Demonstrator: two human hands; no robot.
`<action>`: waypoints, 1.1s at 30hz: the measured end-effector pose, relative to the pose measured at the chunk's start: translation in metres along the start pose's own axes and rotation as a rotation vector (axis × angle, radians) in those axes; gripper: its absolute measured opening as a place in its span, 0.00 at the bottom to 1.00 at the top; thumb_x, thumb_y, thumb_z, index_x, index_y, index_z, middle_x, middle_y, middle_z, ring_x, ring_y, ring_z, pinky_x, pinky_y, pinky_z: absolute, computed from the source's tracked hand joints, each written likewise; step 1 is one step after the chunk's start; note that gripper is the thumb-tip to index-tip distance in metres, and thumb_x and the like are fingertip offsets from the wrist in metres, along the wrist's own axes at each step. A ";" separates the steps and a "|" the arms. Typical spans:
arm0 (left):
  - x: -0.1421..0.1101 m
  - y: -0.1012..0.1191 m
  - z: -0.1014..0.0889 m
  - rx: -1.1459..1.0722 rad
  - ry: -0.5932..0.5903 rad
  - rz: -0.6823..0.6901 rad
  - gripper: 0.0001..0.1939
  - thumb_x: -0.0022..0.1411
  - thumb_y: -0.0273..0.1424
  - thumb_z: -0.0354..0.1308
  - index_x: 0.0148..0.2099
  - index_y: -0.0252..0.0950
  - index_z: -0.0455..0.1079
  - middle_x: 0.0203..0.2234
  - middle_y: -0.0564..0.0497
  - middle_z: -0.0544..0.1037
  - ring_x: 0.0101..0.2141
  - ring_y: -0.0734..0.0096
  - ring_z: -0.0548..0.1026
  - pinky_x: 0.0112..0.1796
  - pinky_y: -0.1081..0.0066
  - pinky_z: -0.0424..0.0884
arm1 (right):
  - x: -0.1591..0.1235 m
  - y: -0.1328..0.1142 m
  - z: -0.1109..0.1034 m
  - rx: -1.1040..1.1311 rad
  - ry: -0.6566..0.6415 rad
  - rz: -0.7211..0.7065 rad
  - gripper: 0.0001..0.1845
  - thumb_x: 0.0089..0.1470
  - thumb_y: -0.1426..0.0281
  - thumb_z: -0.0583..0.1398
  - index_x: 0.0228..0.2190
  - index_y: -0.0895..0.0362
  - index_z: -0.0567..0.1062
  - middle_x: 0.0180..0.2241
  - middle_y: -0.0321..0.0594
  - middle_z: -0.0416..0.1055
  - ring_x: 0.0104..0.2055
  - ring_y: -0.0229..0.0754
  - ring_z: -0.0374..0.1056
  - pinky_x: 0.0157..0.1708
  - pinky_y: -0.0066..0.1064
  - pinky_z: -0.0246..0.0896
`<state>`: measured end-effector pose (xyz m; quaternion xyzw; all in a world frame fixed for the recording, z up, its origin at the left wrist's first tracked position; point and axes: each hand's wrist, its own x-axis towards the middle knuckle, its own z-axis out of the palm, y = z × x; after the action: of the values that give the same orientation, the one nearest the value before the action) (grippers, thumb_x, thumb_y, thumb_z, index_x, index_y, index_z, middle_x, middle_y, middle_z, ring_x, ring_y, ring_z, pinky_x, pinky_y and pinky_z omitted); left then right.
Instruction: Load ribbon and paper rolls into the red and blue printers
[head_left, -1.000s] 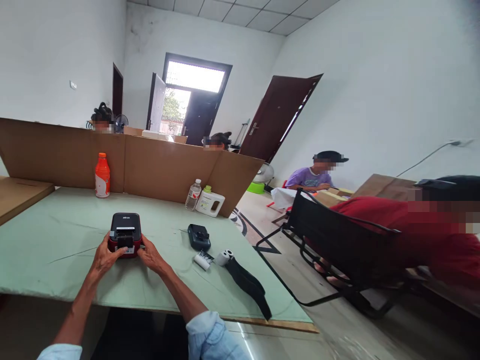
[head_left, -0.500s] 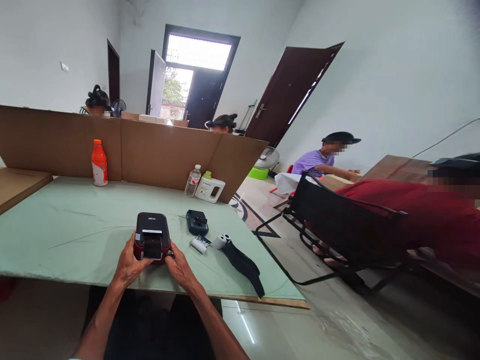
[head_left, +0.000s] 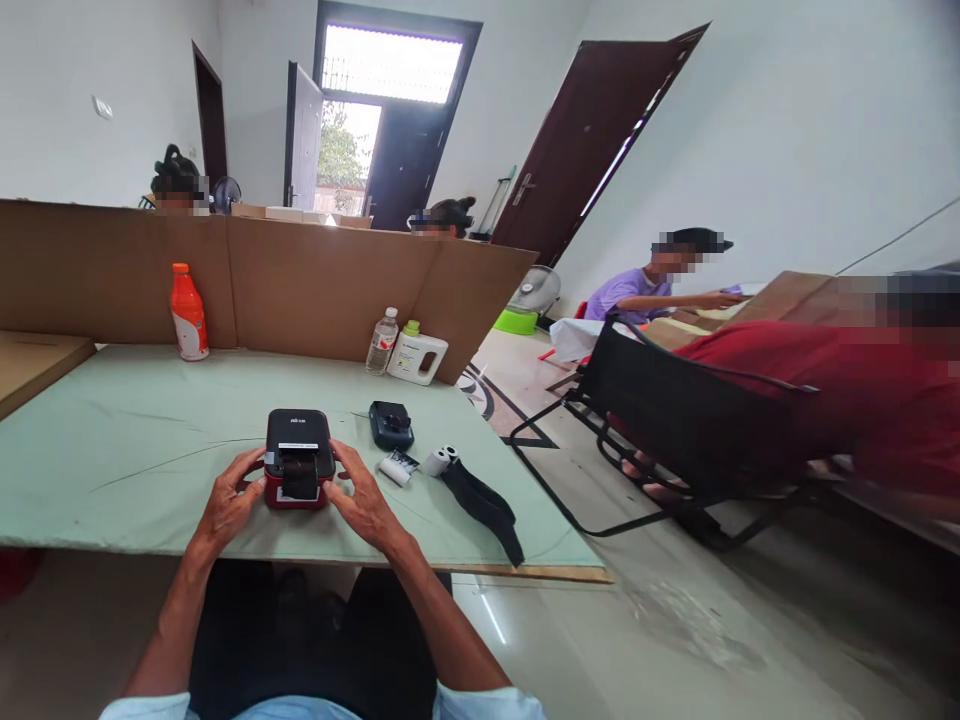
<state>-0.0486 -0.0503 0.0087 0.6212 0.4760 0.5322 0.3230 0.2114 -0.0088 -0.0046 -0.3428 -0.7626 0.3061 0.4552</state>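
A small portable printer (head_left: 298,440), with a black lid and a red base, rests on the green tabletop near its front edge. A dark strip lies across its front slot, and a white label shows on its lid. My left hand (head_left: 231,500) holds the printer's left side, thumb near the front corner. On the opposite side my right hand (head_left: 361,497) grips it with curved fingers. To the right lie a second small dark device (head_left: 391,425), a white paper roll (head_left: 397,468), and a pair of white rolls (head_left: 441,459) beside a long black strap (head_left: 484,508).
A cardboard screen (head_left: 300,285) stands along the table's back. Before it are an orange bottle (head_left: 189,315), a clear bottle (head_left: 382,342) and a white jug (head_left: 418,357). Flat cardboard (head_left: 37,365) lies at left. A black chair (head_left: 697,420) and seated people are at right.
The view has shifted slightly. The printer now sits flatter on the table, showing more of its red front. My hands have moved from its front corners toward its sides.
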 end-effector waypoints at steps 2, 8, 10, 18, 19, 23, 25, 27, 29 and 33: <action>0.002 0.003 -0.001 0.052 0.013 0.053 0.22 0.66 0.37 0.61 0.60 0.40 0.77 0.61 0.42 0.77 0.60 0.54 0.76 0.51 0.60 0.80 | 0.002 0.001 -0.001 -0.059 0.000 -0.031 0.39 0.61 0.70 0.62 0.70 0.46 0.61 0.70 0.49 0.59 0.72 0.53 0.58 0.66 0.52 0.63; 0.000 0.008 -0.002 0.294 0.015 0.203 0.20 0.67 0.38 0.63 0.59 0.43 0.77 0.59 0.43 0.79 0.55 0.56 0.80 0.46 0.58 0.83 | 0.001 0.013 0.013 -0.100 0.027 -0.047 0.46 0.59 0.68 0.66 0.73 0.48 0.55 0.73 0.50 0.55 0.75 0.55 0.53 0.72 0.55 0.54; -0.001 0.006 -0.001 0.390 0.034 0.302 0.20 0.67 0.37 0.64 0.60 0.43 0.76 0.56 0.43 0.81 0.54 0.55 0.80 0.52 0.54 0.81 | -0.002 0.018 0.020 -0.065 0.026 0.011 0.51 0.59 0.65 0.67 0.74 0.48 0.49 0.73 0.50 0.54 0.75 0.56 0.53 0.71 0.57 0.55; 0.005 0.001 -0.007 0.592 -0.007 0.457 0.19 0.69 0.37 0.63 0.60 0.41 0.74 0.53 0.43 0.81 0.53 0.55 0.82 0.53 0.55 0.81 | -0.006 0.034 0.038 -0.130 0.129 -0.018 0.57 0.57 0.61 0.70 0.75 0.52 0.46 0.73 0.56 0.55 0.75 0.58 0.54 0.72 0.57 0.55; 0.006 0.001 -0.007 0.597 -0.016 0.456 0.19 0.69 0.37 0.63 0.60 0.41 0.74 0.53 0.43 0.81 0.53 0.56 0.82 0.53 0.56 0.81 | -0.003 0.034 0.038 -0.159 0.152 -0.056 0.56 0.57 0.62 0.70 0.75 0.52 0.47 0.73 0.56 0.55 0.75 0.58 0.54 0.72 0.56 0.54; 0.008 0.002 -0.008 0.597 -0.020 0.420 0.17 0.69 0.37 0.63 0.57 0.42 0.74 0.52 0.44 0.81 0.51 0.56 0.81 0.52 0.56 0.81 | 0.007 0.029 0.033 -0.246 0.151 -0.139 0.47 0.56 0.68 0.69 0.72 0.52 0.58 0.71 0.55 0.58 0.73 0.57 0.56 0.71 0.54 0.57; 0.009 0.004 -0.007 0.588 -0.023 0.386 0.16 0.68 0.38 0.63 0.56 0.42 0.75 0.52 0.44 0.80 0.51 0.55 0.81 0.53 0.56 0.80 | 0.010 0.028 0.030 -0.247 0.132 -0.127 0.44 0.55 0.69 0.69 0.69 0.53 0.62 0.70 0.56 0.60 0.72 0.58 0.58 0.70 0.55 0.59; 0.010 0.007 -0.008 0.573 -0.037 0.356 0.15 0.67 0.37 0.64 0.54 0.43 0.75 0.53 0.44 0.79 0.53 0.54 0.80 0.54 0.55 0.79 | 0.011 0.028 0.027 -0.232 0.110 -0.120 0.42 0.54 0.69 0.69 0.68 0.55 0.65 0.70 0.58 0.60 0.72 0.59 0.58 0.69 0.56 0.59; 0.013 0.010 -0.008 0.564 -0.054 0.336 0.14 0.66 0.37 0.64 0.52 0.43 0.75 0.54 0.43 0.77 0.55 0.54 0.78 0.55 0.54 0.77 | 0.011 0.027 0.026 -0.223 0.096 -0.115 0.42 0.54 0.69 0.69 0.68 0.55 0.65 0.70 0.59 0.59 0.72 0.60 0.58 0.69 0.57 0.59; 0.016 0.015 -0.010 0.581 -0.085 0.306 0.12 0.64 0.36 0.64 0.49 0.42 0.76 0.57 0.43 0.73 0.57 0.52 0.77 0.55 0.54 0.77 | 0.012 0.021 0.024 -0.219 0.082 -0.101 0.44 0.55 0.70 0.68 0.69 0.55 0.62 0.70 0.60 0.58 0.73 0.60 0.57 0.70 0.57 0.58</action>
<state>-0.0550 -0.0412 0.0301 0.7735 0.4950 0.3900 0.0680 0.1909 0.0095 -0.0246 -0.3641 -0.7883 0.1835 0.4608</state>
